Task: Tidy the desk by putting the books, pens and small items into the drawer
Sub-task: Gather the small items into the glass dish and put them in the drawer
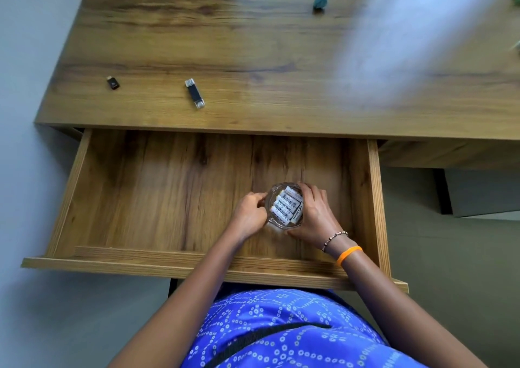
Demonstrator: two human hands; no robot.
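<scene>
A clear glass dish (284,206) holding several white batteries sits low inside the open wooden drawer (157,193), right of its middle. My left hand (249,217) grips the dish's left rim and my right hand (315,213) wraps its right side. On the desk top (225,30) lie a black and silver USB stick (194,93) and a small black adapter (113,83) near the front left. A small teal object (320,0) stands at the back.
The drawer's front panel (197,269) juts toward my body. A grey wall runs along the desk's left edge. Bright glare washes over the desk's right part. A bit of something green (516,0) shows at the far right edge.
</scene>
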